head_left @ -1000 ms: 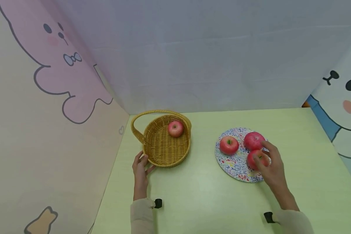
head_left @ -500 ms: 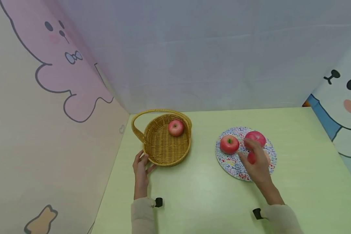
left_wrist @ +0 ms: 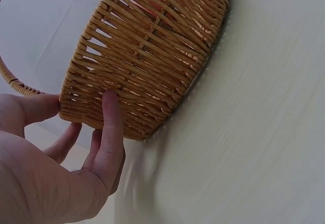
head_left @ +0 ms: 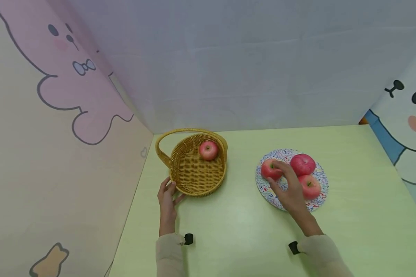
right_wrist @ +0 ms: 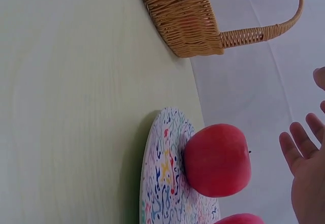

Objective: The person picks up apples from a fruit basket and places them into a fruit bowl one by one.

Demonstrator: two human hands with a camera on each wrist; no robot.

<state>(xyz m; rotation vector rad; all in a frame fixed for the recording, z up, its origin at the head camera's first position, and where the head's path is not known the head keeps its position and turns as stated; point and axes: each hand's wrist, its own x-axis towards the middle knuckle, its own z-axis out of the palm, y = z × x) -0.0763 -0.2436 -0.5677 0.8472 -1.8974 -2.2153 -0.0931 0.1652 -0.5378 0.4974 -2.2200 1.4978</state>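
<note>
A woven basket (head_left: 198, 173) with an arched handle stands at the left of the table, a red apple (head_left: 208, 150) inside it. My left hand (head_left: 167, 198) touches its near left side; in the left wrist view one fingertip (left_wrist: 109, 99) rests on the outer wall and another digit meets the rim. On the right, a round plate (head_left: 278, 200) with colourful squiggles bears a left apple (head_left: 268, 169), a back apple (head_left: 303, 164) and a near right apple (head_left: 311, 187). My right hand (head_left: 291, 190) hovers by the left apple, fingers spread, apart from it in the right wrist view.
The pale green table (head_left: 228, 231) meets a white cloth backdrop (head_left: 246, 77) at the back. A wall panel with a pink cartoon figure (head_left: 86, 100) borders the left, and a white bear picture (head_left: 408, 130) stands at the right.
My right hand has moved left across the plate, from the near right apple to the left one. The left hand and basket keep their places.
</note>
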